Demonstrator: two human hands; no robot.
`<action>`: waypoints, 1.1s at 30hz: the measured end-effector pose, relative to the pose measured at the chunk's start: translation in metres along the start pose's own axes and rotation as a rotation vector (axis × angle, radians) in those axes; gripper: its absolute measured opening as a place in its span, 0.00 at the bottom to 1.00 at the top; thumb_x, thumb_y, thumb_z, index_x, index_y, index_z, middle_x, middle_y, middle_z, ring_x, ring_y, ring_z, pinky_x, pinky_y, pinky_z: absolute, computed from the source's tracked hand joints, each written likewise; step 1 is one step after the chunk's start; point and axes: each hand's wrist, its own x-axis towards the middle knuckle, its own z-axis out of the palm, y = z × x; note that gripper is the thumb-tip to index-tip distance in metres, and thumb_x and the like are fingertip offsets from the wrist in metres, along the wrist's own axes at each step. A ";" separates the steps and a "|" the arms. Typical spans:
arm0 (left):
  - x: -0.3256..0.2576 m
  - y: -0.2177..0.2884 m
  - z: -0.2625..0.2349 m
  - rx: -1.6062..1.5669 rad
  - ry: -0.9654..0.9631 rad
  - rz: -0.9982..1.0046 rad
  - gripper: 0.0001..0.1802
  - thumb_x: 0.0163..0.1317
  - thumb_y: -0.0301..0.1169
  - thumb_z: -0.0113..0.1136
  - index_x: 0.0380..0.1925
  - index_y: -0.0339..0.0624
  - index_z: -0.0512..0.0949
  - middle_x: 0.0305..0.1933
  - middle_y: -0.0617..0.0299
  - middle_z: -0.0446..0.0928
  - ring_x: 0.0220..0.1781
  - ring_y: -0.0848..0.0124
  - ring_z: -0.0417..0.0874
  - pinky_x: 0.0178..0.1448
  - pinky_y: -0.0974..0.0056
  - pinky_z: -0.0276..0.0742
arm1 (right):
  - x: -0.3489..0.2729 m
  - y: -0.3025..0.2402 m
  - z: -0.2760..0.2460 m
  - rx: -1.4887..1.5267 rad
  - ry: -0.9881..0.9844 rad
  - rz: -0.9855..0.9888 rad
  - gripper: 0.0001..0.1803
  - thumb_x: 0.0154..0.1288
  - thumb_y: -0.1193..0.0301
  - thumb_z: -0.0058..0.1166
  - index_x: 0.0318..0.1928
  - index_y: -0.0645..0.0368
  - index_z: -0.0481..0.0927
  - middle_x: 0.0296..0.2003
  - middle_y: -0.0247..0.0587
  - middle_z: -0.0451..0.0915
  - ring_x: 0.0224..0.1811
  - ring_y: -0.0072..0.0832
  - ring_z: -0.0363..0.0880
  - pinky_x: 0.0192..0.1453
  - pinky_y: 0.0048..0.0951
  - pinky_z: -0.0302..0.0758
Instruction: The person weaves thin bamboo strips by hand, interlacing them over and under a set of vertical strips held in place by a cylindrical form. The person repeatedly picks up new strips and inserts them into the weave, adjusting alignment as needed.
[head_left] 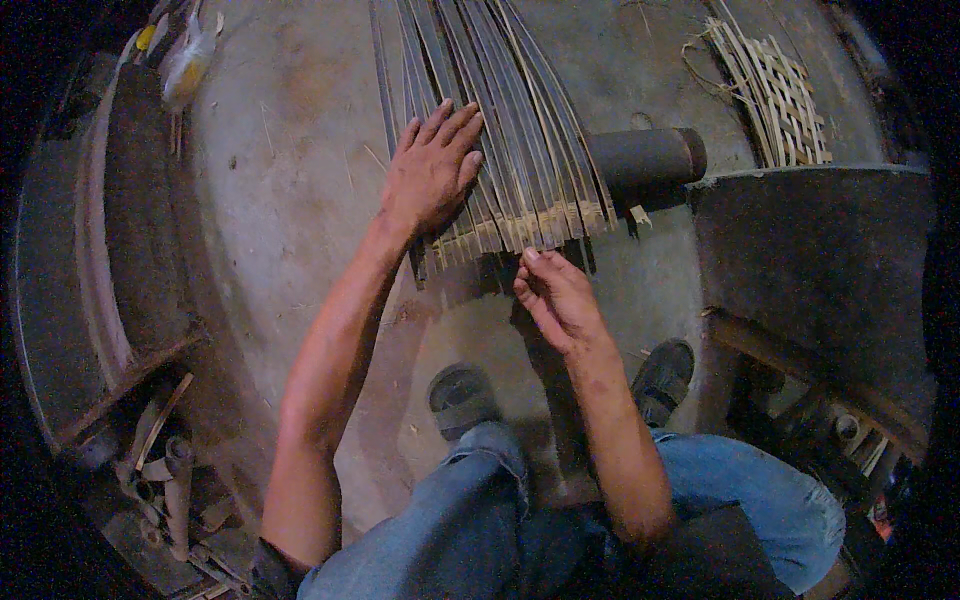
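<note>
A fan of long thin bamboo strips (pixel 520 130) lies on the concrete floor (pixel 290 200), running away from me, cut ends toward me. My left hand (pixel 432 168) presses flat on the left side of the strips, fingers spread. Just below the near ends, my right hand (pixel 555 297) pinches the tips of the strips with fingertips at their edge. A dark cylinder (pixel 645 157) rests on the floor to the right of the strips.
A partly woven bamboo mat (pixel 778 95) lies at the back right. A dark block (pixel 815 265) stands to the right. Wooden scraps and tools (pixel 165 470) pile at lower left. My feet in dark shoes (pixel 462 395) rest below the strips.
</note>
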 end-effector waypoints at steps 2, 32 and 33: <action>0.001 -0.001 0.003 -0.014 -0.002 0.003 0.27 0.70 0.42 0.44 0.68 0.51 0.62 0.73 0.64 0.60 0.77 0.60 0.54 0.76 0.47 0.49 | 0.002 0.004 0.000 0.052 0.028 -0.044 0.04 0.67 0.71 0.57 0.38 0.57 0.77 0.31 0.32 0.79 0.33 0.20 0.78 0.39 0.21 0.80; 0.000 0.006 -0.008 -0.025 -0.011 0.044 0.27 0.69 0.46 0.46 0.68 0.60 0.63 0.72 0.60 0.61 0.76 0.56 0.54 0.76 0.46 0.48 | 0.005 -0.005 0.001 0.035 0.107 -0.048 0.08 0.64 0.73 0.60 0.42 0.59 0.77 0.36 0.34 0.80 0.40 0.25 0.79 0.48 0.26 0.80; 0.000 0.005 -0.008 -0.010 -0.017 0.054 0.27 0.70 0.47 0.45 0.68 0.61 0.63 0.72 0.60 0.61 0.76 0.56 0.54 0.76 0.46 0.48 | 0.004 -0.004 0.003 0.027 0.126 -0.068 0.07 0.65 0.73 0.59 0.42 0.59 0.77 0.36 0.34 0.80 0.40 0.24 0.80 0.48 0.25 0.80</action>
